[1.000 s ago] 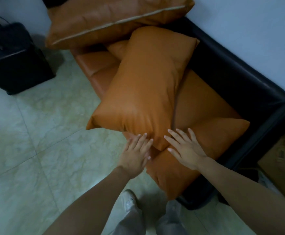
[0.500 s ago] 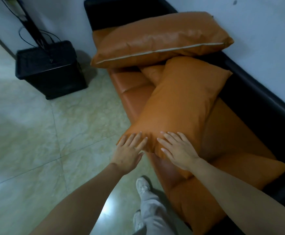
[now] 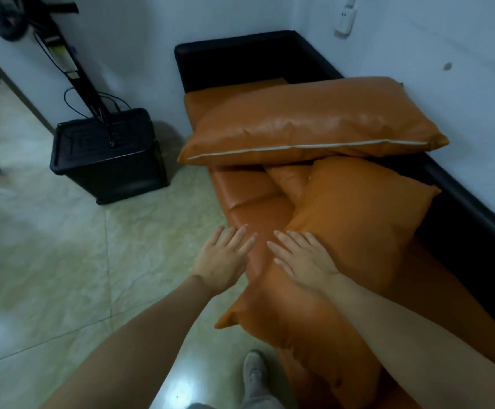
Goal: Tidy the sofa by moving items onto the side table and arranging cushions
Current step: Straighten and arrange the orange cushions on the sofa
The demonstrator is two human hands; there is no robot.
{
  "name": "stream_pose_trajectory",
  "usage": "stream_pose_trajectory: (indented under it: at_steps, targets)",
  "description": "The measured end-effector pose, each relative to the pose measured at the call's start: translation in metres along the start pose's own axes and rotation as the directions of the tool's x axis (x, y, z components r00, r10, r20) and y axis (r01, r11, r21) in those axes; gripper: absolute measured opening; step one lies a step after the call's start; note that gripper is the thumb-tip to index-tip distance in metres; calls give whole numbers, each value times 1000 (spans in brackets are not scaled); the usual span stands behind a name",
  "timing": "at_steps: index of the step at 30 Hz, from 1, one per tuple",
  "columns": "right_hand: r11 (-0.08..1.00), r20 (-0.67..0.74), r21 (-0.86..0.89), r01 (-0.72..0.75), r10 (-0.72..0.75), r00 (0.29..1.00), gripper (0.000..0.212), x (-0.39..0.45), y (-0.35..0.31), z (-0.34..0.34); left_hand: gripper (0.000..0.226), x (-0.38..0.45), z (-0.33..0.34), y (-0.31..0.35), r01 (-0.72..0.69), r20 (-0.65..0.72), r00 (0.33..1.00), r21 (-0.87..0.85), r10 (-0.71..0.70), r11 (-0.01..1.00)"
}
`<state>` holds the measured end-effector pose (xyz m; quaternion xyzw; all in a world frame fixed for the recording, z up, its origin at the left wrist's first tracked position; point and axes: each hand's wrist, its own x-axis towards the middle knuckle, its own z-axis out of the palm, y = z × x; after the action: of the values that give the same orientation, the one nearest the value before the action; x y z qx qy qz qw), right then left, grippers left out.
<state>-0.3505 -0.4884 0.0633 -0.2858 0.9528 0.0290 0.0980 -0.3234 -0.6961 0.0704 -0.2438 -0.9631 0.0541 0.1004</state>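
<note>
We have our right hand (image 3: 305, 262) flat on the near cushion (image 3: 343, 231), fingers straight and slightly spread, left hand (image 3: 221, 261) likewise at the sofa (image 3: 249, 190) seat edge.

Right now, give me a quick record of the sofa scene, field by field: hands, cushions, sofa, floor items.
left hand: open, flat, at sofa seat's front edge
right hand: open, flat on near cushion
far cushion: lies across the seat, white seam facing front
sofa: orange seat, black frame
floor: black box left of sofa
</note>
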Motion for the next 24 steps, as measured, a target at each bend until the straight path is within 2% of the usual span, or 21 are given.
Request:
stream_pose_trajectory:
  at_steps: [1, 2, 3, 5, 7, 8, 9, 10, 12, 15, 18, 21, 24]
  targets:
    - [998, -70, -56, 17, -21, 997, 48, 2, 8, -7, 59, 7, 0, -8, 2, -12, 1000, 1, -2, 1000]
    - [999, -27, -37, 18, -19, 999, 48, 8, 21, -3, 58, 14, 0, -16, 0, -17, 1000, 1, 0, 1000]
    - [1000, -75, -28, -4, 2, 997, 48, 6, 21, -29, 58, 20, 1, -24, -1, -15, 1000, 0, 1, 1000]
    - [999, -64, -42, -14, 11, 998, 49, 30, 26, -26, 57, 30, 5, -43, -2, -1, 1000, 0, 2, 1000]
    - [997, 2, -75, -12, 12, 1000, 49, 50, 23, -29, 57, 40, 12, -63, -17, 12, 1000, 7, 17, 1000]
    - [998, -42, -61, -8, 5, 999, 50, 59, 25, -30, 57, 46, 15, -73, -26, 16, 1000, 5, 25, 1000]
    - [998, -10, -58, -32, 31, 999, 50, 65, 26, -37, 57, 53, 18, -83, -37, 16, 999, 0, 37, 999]
    - [997, -58, -66, -36, 32, 998, 50, 73, 28, -37, 57, 61, 21, -93, -54, 8, 999, -10, 54, 999]
    - [996, -59, -64, -60, 57, 997, 49, 90, 25, -40, 57, 77, 27, -113, -98, -18, 995, -36, 98, 994]
    - [989, -45, -47, -138, 136, 990, 48, 116, 18, -46, 55, 97, 37, -145, -162, -55, 986, -74, 159, 984]
    - [978, -96, -36, -206, 202, 975, 46, 141, 7, -49, 45, 113, 44, -181, -226, -51, 974, -80, 222, 971]
    - [962, -110, -15, -273, 270, 957, 46, 164, -5, -63, 52, 126, 51, -217, -263, 4, 964, -128, 265, 956]
    - [943, -161, 15, -333, 331, 930, 45, 182, -10, -68, 53, 142, 60, -244, -324, -21, 946, -108, 324, 940]
